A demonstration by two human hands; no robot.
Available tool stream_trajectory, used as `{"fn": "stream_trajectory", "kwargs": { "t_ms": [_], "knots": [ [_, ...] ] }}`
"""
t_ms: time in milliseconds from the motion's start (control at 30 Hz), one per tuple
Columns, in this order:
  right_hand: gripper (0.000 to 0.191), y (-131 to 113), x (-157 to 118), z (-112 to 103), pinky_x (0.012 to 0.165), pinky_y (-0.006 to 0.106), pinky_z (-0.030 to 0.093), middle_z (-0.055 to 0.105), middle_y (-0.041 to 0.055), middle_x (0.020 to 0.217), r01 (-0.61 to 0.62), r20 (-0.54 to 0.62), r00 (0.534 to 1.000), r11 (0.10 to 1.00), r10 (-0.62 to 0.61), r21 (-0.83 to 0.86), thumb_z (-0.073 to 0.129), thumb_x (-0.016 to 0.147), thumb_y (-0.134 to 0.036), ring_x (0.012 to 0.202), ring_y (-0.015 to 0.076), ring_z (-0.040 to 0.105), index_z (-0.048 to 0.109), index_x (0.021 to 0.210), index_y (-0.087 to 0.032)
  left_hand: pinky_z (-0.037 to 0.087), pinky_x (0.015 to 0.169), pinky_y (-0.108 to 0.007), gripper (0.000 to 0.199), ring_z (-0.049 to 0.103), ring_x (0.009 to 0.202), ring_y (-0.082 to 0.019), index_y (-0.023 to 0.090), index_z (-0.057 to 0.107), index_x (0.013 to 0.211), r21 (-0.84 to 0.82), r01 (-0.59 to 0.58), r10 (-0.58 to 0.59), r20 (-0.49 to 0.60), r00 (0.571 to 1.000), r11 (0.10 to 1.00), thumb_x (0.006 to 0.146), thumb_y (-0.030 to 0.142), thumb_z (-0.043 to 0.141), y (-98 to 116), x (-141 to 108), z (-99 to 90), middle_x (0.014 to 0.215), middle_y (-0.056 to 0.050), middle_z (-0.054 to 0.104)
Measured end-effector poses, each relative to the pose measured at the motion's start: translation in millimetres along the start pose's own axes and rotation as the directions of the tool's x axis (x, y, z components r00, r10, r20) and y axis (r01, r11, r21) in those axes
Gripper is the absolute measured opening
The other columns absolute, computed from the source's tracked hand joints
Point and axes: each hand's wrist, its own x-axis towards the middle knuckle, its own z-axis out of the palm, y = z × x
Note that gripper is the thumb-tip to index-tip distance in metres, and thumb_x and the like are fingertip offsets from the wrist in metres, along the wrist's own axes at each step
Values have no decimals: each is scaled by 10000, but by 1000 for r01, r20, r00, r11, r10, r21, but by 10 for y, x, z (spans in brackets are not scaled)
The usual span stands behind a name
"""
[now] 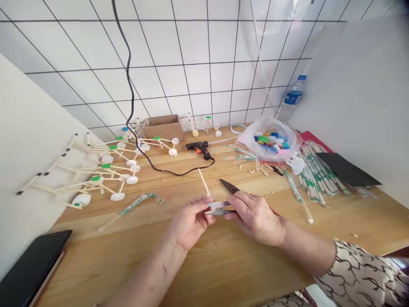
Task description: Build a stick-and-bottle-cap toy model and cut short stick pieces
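Note:
My left hand [194, 217] pinches a pale wooden chopstick piece [203, 183], which points up and away from the fingers. In my right hand [255, 215] is a pair of thread snips [219, 208]. Their blades are parted and reach to the fingertips of my left hand; whether they touch the wood there is hidden. Dark needle-nose pliers [229, 186] lie on the table [204, 264] just beyond my right hand, partly covered by it. A black glue gun [200, 148] with an orange trigger rests farther back.
Several stick-built models with bottle-cap wheels [117, 196] stand at the left. A cardboard box [164, 127] is by the wall. To the right are a bag of coloured caps [271, 140], wrapped chopsticks [315, 170] and a water bottle [292, 98]. A phone [35, 264] lies front left.

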Motion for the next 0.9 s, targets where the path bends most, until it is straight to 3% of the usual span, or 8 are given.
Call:
{"fn": "stream_trajectory", "kwargs": {
  "t_ms": [433, 900],
  "knots": [
    [299, -14, -25, 21, 526, 279, 430, 574, 84, 715, -7, 12, 1000, 1000, 6, 21, 332, 922, -336, 635, 179, 546, 526, 898, -110, 352, 396, -179, 87, 466, 445, -65, 100, 610, 591, 40, -1, 0, 23, 1000, 999, 627, 27, 642, -25, -5, -1, 526, -11, 549],
    [298, -21, -35, 31, 504, 282, 386, 557, 60, 655, 11, -26, 1000, 1000, -11, 11, 342, 918, -325, 570, 169, 498, 535, 831, -116, 344, 387, -167, 109, 448, 413, -52, 90, 600, 567, -22, 43, -42, 31, 999, 999, 582, 5, 666, -34, -8, 0, 510, 3, 550]
  ]
}}
